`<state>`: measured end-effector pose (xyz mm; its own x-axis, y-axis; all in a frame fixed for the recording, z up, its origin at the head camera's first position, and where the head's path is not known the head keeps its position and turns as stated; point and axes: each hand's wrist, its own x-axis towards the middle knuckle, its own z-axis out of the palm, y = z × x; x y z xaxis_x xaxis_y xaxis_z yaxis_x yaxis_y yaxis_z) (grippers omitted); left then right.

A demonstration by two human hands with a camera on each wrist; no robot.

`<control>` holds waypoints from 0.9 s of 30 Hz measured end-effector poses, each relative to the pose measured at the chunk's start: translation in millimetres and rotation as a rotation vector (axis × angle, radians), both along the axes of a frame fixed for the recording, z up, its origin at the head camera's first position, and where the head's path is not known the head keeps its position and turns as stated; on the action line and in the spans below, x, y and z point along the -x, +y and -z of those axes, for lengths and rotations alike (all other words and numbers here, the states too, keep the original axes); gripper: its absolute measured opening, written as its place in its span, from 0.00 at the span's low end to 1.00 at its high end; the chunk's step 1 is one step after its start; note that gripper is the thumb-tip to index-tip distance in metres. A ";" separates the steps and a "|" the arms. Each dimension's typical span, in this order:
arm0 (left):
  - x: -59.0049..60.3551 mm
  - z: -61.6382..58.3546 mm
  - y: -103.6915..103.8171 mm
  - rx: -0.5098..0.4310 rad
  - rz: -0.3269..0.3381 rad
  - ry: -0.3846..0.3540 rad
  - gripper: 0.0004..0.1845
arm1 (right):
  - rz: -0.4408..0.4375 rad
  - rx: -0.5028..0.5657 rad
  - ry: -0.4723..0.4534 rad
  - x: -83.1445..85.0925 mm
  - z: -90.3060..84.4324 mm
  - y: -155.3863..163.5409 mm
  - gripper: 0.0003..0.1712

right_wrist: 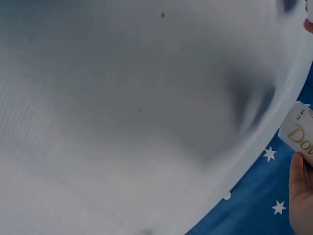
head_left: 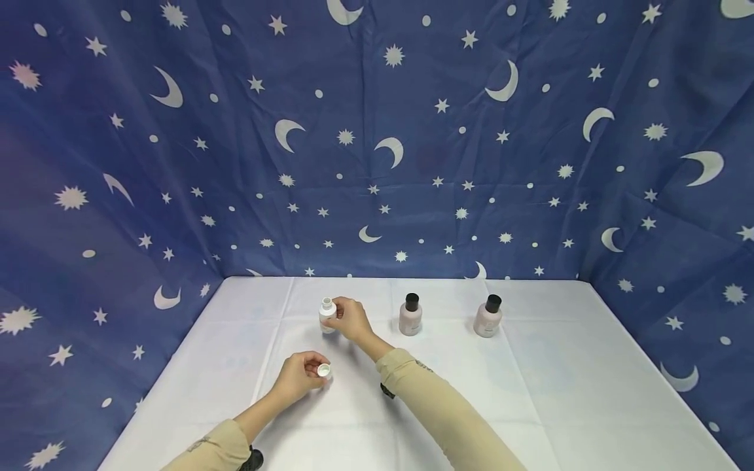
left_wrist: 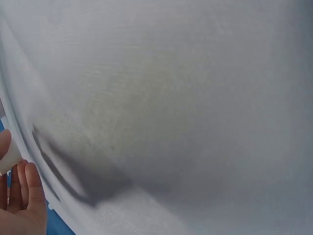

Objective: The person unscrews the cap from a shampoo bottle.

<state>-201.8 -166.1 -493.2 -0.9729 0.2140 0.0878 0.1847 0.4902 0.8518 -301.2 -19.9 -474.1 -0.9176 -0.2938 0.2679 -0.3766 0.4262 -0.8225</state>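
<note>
My right grip (head_left: 351, 318) pinches the white bottle (head_left: 326, 314) by its side, presumably to keep its uncapped top free; my left grip (head_left: 299, 376), nearer me, pinches the white cap (head_left: 324, 371), hollow side showing. To their right, a pink bottle (head_left: 410, 320) and another pink bottle (head_left: 487, 321) stand apart on the surface (head_left: 589, 373), perhaps spaced for easy grasping.

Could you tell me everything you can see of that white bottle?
The white bottle looks smooth, perhaps plastic, with rounded shoulders, a short neck and an uncapped, open mouth. The right wrist view shows gold lettering on it, cut off around "Dov". The right hand grips it roughly upright toward the far edge of the table; whether its base touches down is unclear.
</note>
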 end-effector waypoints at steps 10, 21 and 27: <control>0.4 2.6 -4.0 -0.010 0.081 -0.016 0.14 | 0.057 -0.049 -0.035 6.6 11.2 -7.8 0.20; 3.5 11.0 -9.5 0.127 0.081 0.010 0.14 | 0.098 -0.104 -0.062 7.6 10.1 -15.3 0.19; 6.3 11.3 -11.7 0.141 0.105 0.000 0.14 | 0.110 -0.189 -0.063 7.6 5.7 -16.5 0.19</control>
